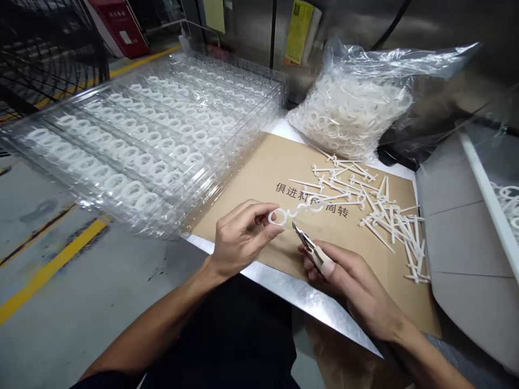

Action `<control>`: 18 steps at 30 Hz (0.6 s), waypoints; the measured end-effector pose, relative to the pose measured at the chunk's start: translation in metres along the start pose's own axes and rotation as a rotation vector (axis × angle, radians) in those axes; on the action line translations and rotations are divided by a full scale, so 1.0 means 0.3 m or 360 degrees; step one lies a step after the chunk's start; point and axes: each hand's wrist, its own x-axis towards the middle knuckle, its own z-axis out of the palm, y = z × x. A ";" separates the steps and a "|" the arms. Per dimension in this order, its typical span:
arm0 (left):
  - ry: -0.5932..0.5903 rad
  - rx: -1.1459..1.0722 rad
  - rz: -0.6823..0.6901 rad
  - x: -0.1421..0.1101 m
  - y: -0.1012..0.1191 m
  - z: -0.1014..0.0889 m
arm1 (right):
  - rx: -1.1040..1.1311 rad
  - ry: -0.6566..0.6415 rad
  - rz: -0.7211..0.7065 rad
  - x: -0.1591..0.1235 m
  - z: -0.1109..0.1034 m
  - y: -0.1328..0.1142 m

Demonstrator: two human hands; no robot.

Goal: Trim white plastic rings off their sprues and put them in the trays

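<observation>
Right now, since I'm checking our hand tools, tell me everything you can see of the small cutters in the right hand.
The small cutters have a narrow, pointed, shiny metal head and pale beige grips that look sleeved in plastic or rubber. The right hand holds them by the grips, which its fingers partly hide, with the tips angled up and away. They hang above the brown paper sheet, with the tips close to, but apparently not touching, the white plastic ring. Whether they are open is hard to tell.

Scuffed grey concrete floor (73,308), crossed by a worn yellow painted stripe (52,270). Black wire rack (44,54) far left; red-and-white carton (119,27) beyond it. Along the back, a brushed stainless-steel panel (247,27) carrying a yellow printed notice (298,32), with a black cable (391,24) running down. Light even, indoor.
</observation>
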 end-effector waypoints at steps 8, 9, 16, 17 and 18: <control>0.0000 -0.0052 -0.0041 -0.017 0.014 0.004 | -0.0082 0.0028 -0.0025 0.009 0.010 -0.007; 0.0000 -0.0049 -0.0035 -0.018 0.014 0.004 | -0.0088 0.0033 -0.0020 0.010 0.011 -0.006; -0.0020 -0.0004 0.0030 -0.018 0.009 0.009 | -0.0064 0.0056 -0.0023 0.016 0.020 0.001; -0.0027 0.0001 0.0032 -0.017 0.010 0.008 | -0.0054 0.0057 -0.0022 0.017 0.021 0.000; -0.0031 0.0003 0.0040 -0.017 0.010 0.008 | -0.0040 0.0056 -0.0015 0.017 0.021 0.000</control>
